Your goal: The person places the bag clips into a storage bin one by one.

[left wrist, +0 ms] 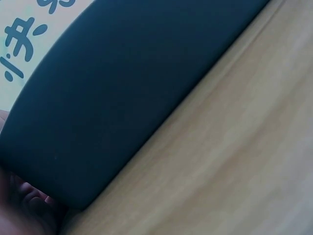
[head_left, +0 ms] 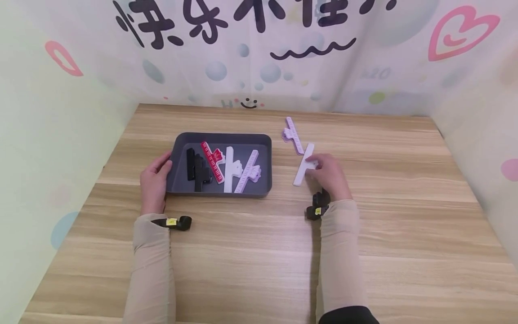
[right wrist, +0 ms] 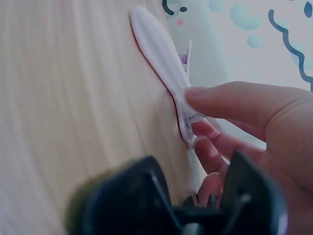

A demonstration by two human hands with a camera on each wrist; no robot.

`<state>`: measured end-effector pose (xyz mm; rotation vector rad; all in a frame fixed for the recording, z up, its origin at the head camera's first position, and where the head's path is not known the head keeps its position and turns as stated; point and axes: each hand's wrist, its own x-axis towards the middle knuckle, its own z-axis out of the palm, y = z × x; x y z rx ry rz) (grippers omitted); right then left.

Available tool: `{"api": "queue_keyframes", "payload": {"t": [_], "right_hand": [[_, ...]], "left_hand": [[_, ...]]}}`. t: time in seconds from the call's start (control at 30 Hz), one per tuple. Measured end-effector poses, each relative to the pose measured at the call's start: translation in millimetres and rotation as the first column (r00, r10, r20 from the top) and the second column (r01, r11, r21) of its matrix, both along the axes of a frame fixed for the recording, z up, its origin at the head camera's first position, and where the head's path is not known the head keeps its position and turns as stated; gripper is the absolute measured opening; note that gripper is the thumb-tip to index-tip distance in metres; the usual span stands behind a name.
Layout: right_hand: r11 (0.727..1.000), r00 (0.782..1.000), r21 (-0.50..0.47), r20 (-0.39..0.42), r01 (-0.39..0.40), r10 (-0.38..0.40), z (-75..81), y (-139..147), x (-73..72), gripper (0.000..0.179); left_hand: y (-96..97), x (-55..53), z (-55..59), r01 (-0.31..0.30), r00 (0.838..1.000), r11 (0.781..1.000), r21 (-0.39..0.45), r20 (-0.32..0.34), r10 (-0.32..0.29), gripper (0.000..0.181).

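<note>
My left hand (head_left: 154,183) holds the left end of a dark grey tray (head_left: 267,189); some of its fingers are hidden by the tray wall (left wrist: 122,88). Right of the tray, my right hand (head_left: 329,174) pinches the handle of a white clip (head_left: 301,171) between thumb and fingers. A red edge runs along the underside of that clip (right wrist: 155,51) in the right wrist view. Whether it touches the table is hard to tell. Just beyond it lies a lilac clip (head_left: 294,135).
Inside the tray are black clips (head_left: 199,173), a red clip (head_left: 212,163), a white clip (head_left: 229,168) and a lilac clip (head_left: 247,172). The wooden table (head_left: 251,252) meets a printed backdrop (head_left: 251,81) at the back and sides.
</note>
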<state>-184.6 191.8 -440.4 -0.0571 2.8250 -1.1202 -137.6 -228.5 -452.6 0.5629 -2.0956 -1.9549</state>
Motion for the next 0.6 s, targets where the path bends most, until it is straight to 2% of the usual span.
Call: {"api": "queue_keyframes", "payload": {"t": [0.17, 0.6], "right_hand": [[0.999, 1.000, 0.040, -0.017, -0.006, 0.007, 0.5, -3.0, 0.1, 0.026], [0.997, 0.997, 0.001, -0.010, 0.075, -0.075, 5.7, -1.9, -1.0, 0.024]], "left_hand": [[-0.9, -0.4, -0.9, 0.001, 1.000, 1.000, -0.012, 0.011, -0.001, 0.035], [0.7, 0.2, 0.1, -0.004, 1.000, 1.000, -0.029, -0.006, 0.004, 0.033]]}}
